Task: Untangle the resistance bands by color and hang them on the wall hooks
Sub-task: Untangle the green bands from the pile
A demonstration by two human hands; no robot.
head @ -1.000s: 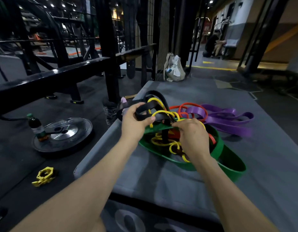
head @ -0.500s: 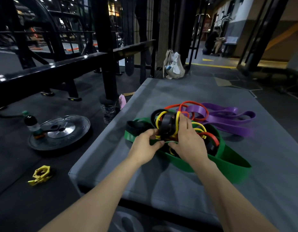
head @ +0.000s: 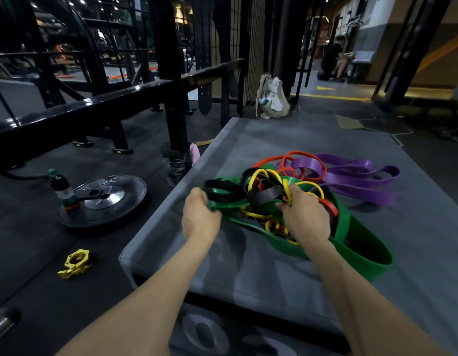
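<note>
Both forearms come in from the bottom of the shot, reaching over the near edge of a grey padded platform [head: 261, 276] where the whole mess of bands is sitting. Left hand [head: 200, 217] is curled up at the left end of the pile, fingers closed round the green band [head: 364, 260] right where a black band [head: 222, 187] crosses it, though I can't tell if it's got the black one too or only the green. Right hand [head: 306, 217] is down on the middle of the knot, fingers bent and dug in among the yellow band [head: 258, 173] loops and the black strap; it's clearly gripping in there, but which strand exactly is hidden under the fingers. The green one is the widest and wraps around the near side of the tangle, with its big loop trailing off to the right toward the near corner. Yellow is threaded all through the middle, with bits of the red band [head: 293, 153] poking out by the right knuckles and looping up behind. Past that, the purple band [head: 351, 176] lies mostly free, stretched out to the right. Down on the floor to the left: a yellow barbell collar [head: 76, 263], a weight plate [head: 104, 199] with a dark bottle [head: 60, 186] standing on its edge, then a black rack [head: 94, 106]. Further back there's a beige bag [head: 271, 97] leaning by a mesh fence.
</note>
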